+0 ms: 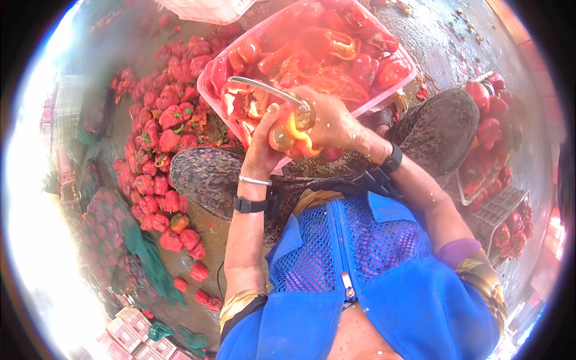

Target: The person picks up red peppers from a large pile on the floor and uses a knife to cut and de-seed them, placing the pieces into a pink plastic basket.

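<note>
My left hand (263,146) holds a bell pepper (283,135), red with yellow and greenish patches, above the near edge of a plastic crate (382,101). Close against it, my right hand (330,118) grips a curved metal blade (265,86), whose tip points left; the handle is hidden by the fingers. Pale seeds and core show between my right fingers, and seeds stick to that wrist. Opened red peppers (315,63) fill the crate under and beyond both hands. A cut pepper with pale inner flesh lies just left of the blade.
Many whole red peppers (168,202) lie heaped on the wet floor at left, beside filled net sacks (103,225) and green netting (153,265). At right stand crates (499,207) with peppers. Another pale crate (211,9) is at the top, and stacked crates (135,333) at lower left.
</note>
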`<action>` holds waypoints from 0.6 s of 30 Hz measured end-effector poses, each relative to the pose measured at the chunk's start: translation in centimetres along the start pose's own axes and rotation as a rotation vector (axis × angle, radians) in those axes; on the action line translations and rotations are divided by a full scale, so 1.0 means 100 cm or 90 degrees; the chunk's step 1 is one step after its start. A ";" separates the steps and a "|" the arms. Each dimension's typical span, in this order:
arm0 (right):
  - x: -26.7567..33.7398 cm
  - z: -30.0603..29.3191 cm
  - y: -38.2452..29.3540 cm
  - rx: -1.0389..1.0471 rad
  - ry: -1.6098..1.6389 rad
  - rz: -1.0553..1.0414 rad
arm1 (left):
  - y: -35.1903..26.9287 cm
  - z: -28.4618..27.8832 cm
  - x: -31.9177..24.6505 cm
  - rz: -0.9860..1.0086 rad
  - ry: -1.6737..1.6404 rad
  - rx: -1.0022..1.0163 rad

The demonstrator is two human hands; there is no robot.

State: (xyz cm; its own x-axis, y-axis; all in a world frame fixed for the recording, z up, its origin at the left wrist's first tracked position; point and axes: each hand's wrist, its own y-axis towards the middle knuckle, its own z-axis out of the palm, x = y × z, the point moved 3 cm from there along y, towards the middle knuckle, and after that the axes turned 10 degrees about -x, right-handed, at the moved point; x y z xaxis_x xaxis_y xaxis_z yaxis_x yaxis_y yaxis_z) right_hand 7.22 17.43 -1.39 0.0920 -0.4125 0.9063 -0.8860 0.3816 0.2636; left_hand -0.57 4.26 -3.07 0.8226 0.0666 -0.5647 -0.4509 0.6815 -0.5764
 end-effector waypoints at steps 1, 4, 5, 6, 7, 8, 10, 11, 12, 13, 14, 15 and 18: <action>0.005 0.001 -0.007 -0.009 -0.039 0.017 | -0.003 -0.002 0.003 0.000 -0.004 -0.002; 0.007 0.001 -0.021 -0.075 -0.107 0.115 | -0.024 0.001 0.005 0.258 0.435 -0.075; 0.006 0.001 -0.024 -0.071 -0.105 0.117 | -0.034 0.010 0.006 0.253 0.428 -0.120; 0.005 0.002 -0.026 -0.043 -0.041 0.128 | -0.038 0.009 0.009 0.230 0.435 -0.114; 0.003 0.003 -0.028 -0.015 0.023 0.139 | -0.041 0.008 0.011 0.207 0.441 -0.107; -0.002 0.002 -0.032 -0.009 0.061 0.111 | -0.041 0.003 0.011 0.207 0.439 -0.111; -0.005 0.001 -0.039 0.005 0.187 0.158 | -0.041 -0.004 0.012 0.176 0.338 -0.007; -0.006 0.000 -0.042 0.014 0.314 0.204 | -0.043 -0.006 0.011 0.176 0.334 -0.007; -0.004 -0.001 -0.040 0.043 0.356 0.236 | -0.045 -0.008 0.011 0.128 0.262 0.039; 0.001 -0.004 -0.039 0.047 0.356 0.239 | -0.047 -0.008 0.013 0.081 0.190 0.084; 0.007 -0.006 -0.038 0.066 0.403 0.292 | -0.048 -0.009 0.015 0.083 0.168 0.099; 0.010 -0.007 -0.039 0.081 0.450 0.346 | -0.048 -0.012 0.016 0.082 0.167 0.099; 0.007 -0.009 -0.039 0.113 0.559 0.421 | -0.058 -0.014 0.014 0.091 0.067 0.108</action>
State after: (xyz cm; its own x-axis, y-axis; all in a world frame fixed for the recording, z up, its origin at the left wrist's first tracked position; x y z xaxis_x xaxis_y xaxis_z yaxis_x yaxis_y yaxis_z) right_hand 11.12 16.39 -1.44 -0.1951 0.5839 0.7880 -0.9250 0.1576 -0.3458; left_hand 2.71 -0.66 -1.33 0.7100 0.1013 -0.6969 -0.4885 0.7836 -0.3838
